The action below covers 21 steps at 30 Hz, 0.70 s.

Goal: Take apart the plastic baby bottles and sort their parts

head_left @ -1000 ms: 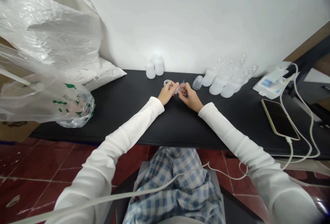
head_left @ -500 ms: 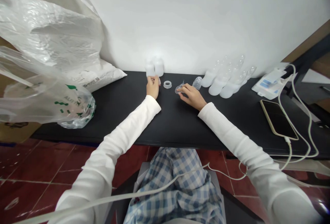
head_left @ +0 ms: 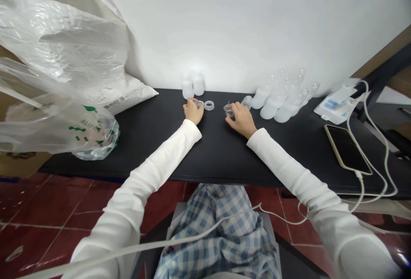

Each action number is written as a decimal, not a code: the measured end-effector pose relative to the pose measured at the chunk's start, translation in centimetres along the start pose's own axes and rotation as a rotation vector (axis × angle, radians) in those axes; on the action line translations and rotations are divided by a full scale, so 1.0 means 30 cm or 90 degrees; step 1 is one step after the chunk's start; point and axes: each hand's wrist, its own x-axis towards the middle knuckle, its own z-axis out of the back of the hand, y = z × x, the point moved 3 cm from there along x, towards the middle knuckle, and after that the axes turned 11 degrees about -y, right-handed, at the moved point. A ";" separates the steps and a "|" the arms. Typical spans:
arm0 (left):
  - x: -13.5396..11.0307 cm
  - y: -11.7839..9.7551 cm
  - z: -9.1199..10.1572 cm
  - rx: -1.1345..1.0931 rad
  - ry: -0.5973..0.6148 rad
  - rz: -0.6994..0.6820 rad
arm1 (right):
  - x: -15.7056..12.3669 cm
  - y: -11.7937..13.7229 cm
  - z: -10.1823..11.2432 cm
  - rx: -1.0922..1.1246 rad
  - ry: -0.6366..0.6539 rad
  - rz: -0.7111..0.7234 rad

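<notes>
My left hand (head_left: 194, 111) is closed with its fingertips on a clear ring (head_left: 200, 103), low over the black table. Just right of it lies a second clear bottle ring (head_left: 209, 105). My right hand (head_left: 242, 120) pinches a clear bottle teat (head_left: 228, 109), partly covered by the fingers. Behind the right fingers a clear dome cap (head_left: 247, 101) lies tilted, partly hidden. Two frosted white bottles without tops, one of them a front bottle (head_left: 187, 87), stand against the wall beyond my left hand.
Several frosted bottles with clear domed tops (head_left: 275, 105) stand to the right along the wall. Further right lie a plastic packet (head_left: 335, 102) and a phone (head_left: 346, 148) with a white cable. Large plastic bags (head_left: 93, 129) fill the table's left end. Another cable crosses my lap.
My left hand has come down and slightly right from the bottles, onto the clear ring. My right hand has shifted a little right with the teat, closing more around it.
</notes>
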 end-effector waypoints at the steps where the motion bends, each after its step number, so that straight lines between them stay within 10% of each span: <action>1: -0.007 -0.005 0.002 0.020 0.003 -0.009 | 0.001 -0.004 0.001 -0.013 -0.004 -0.025; 11: -0.090 -0.090 0.019 0.171 0.143 -0.318 | -0.013 -0.049 -0.034 -0.018 -0.007 -0.100; 21: -0.075 -0.051 -0.007 0.164 0.121 -0.306 | 0.003 -0.091 0.000 0.019 -0.130 -0.064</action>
